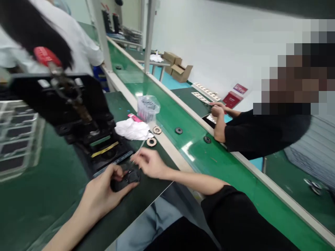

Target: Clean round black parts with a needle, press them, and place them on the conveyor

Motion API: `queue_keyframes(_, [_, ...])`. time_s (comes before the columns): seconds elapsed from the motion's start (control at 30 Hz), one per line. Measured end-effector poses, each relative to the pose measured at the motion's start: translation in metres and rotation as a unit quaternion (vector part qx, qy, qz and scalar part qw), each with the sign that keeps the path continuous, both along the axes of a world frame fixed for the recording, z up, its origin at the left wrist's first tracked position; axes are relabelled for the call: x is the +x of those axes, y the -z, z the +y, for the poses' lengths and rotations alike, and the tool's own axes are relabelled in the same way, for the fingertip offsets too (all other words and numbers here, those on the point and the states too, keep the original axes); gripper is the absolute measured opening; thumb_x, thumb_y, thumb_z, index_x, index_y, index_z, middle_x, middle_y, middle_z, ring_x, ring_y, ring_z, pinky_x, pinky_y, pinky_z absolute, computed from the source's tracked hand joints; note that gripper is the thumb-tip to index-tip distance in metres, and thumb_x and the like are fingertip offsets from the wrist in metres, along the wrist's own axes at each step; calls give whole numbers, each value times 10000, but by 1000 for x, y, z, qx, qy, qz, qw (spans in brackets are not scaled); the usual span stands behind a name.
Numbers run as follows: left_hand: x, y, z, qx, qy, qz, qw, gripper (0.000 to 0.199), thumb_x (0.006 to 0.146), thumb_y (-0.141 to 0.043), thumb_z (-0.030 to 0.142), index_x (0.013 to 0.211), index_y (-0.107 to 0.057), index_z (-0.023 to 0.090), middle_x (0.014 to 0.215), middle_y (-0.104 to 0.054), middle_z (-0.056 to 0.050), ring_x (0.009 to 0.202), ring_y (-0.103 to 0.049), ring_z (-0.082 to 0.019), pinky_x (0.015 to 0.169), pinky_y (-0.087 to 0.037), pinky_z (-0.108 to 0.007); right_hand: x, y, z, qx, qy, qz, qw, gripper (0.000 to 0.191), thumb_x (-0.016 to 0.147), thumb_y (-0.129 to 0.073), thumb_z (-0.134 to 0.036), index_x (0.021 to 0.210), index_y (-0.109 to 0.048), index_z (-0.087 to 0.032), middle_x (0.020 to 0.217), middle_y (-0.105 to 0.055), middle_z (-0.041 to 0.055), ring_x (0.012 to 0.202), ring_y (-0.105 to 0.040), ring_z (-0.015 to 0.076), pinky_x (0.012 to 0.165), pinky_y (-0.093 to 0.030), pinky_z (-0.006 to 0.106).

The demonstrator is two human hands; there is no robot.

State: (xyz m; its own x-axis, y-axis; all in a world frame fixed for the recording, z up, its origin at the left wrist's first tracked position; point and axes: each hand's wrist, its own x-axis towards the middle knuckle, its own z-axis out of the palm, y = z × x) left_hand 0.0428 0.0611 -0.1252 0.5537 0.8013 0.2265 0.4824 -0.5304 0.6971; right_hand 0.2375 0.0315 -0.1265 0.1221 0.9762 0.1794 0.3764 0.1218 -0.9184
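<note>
My left hand (101,190) grips a black part (133,177) by its edges, thumb on the near side and fingers on the far side. The part is low over the dark green bench, and its details are blurred. Just above it, my right hand (150,163) pinches a thin pale stick (142,144), whose upper end pokes out past the fingers. Its lower end cannot be made out. Directly beyond my left hand stands a black press fixture (104,148) with a yellow strip, its lid raised and a red-tipped toggle handle (47,56) on it.
A white cloth (133,129), a bag-lined tub (148,108) and two tan rings (151,142) lie beyond my right hand. A green conveyor (193,150) with black round parts (178,130) runs along the right. Across it a co-worker's hands (218,108) are busy. Trays (19,136) lie left.
</note>
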Motion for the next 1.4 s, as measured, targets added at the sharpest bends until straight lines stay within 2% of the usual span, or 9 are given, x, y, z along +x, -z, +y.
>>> queue_keyframes(0.13, [2, -2, -5, -52, 35, -10, 998, 436, 738, -815, 469, 839, -456, 244, 773, -653, 52, 691, -662, -173, 654, -494, -276, 11, -1, -6, -4, 27, 92, 995, 377, 979, -556, -538, 897, -644, -181, 828, -700, 38, 706, -653, 122, 672, -566, 246])
queue_keyframes(0.3, [4, 7, -8, -63, 44, -33, 996, 486, 718, -876, 428, 895, -465, 237, 818, -639, 32, 715, -637, -172, 663, -496, -283, 34, -10, -31, -1, 2, 78, 997, 547, 934, -681, -411, 1421, -522, -221, 736, -702, -10, 626, -658, 134, 574, -560, 239])
queue_keyframes(0.47, [3, 12, -10, -57, 55, -36, 996, 488, 727, -893, 377, 980, -503, 231, 867, -623, 23, 769, -640, -183, 682, -493, -294, 52, -38, -64, -31, -45, -16, 998, 218, 991, -606, -348, 1123, -738, -234, 851, -773, 53, 675, -707, 137, 621, -604, 240])
queue_keyframes(0.57, [3, 13, -11, -51, 64, -36, 996, 489, 742, -892, 365, 1036, -524, 231, 893, -625, 18, 788, -640, -188, 690, -496, -300, 55, -53, -70, -63, -100, -6, 993, 250, 1020, -553, -359, 1113, -752, -238, 1017, -799, 87, 664, -719, 137, 652, -631, 271])
queue_keyframes(0.67, [4, 13, -12, -53, 73, -37, 995, 465, 764, -885, 363, 1036, -532, 228, 950, -645, -1, 825, -650, -197, 730, -515, -316, 55, -59, -67, -34, -96, -2, 995, 188, 988, -621, -322, 1099, -755, -250, 966, -806, 68, 595, -696, 131, 587, -612, 260])
queue_keyframes(0.8, [6, 15, -13, -54, 79, -44, 994, 478, 757, -901, 341, 1032, -528, 222, 965, -648, -9, 836, -652, -197, 741, -526, -313, 48, -55, -56, 67, -10, -60, 996, 204, 999, -606, -280, 924, -790, -233, 631, -696, 9, 475, -587, 107, 458, -501, 220])
queue_keyframes(0.9, [6, 16, -14, -49, 83, -45, 994, 482, 762, -902, 346, 1042, -530, 218, 968, -642, -14, 842, -649, -199, 746, -530, -314, 40, -50, -47, 108, 27, -61, 992, 294, 1029, -552, -311, 875, -780, -209, 570, -608, -4, 468, -534, 98, 437, -440, 217])
queue_keyframes(1.17, [7, 16, -14, -54, 89, -60, 993, 502, 739, -918, 310, 1030, -520, 219, 957, -639, -8, 829, -642, -199, 743, -532, -316, 24, -42, -37, 76, -17, -50, 996, 319, 1037, -533, -318, 831, -733, -179, 573, -579, -29, 458, -477, 67, 434, -381, 186])
queue_keyframes(1.4, [7, 17, -14, -63, 86, -62, 992, 506, 739, -918, 298, 1044, -523, 216, 987, -651, -15, 844, -647, -201, 762, -540, -324, 21, -36, -34, 95, -40, -80, 991, 309, 1041, -512, -232, 789, -682, -175, 598, -590, -33, 545, -570, 68, 530, -442, 170])
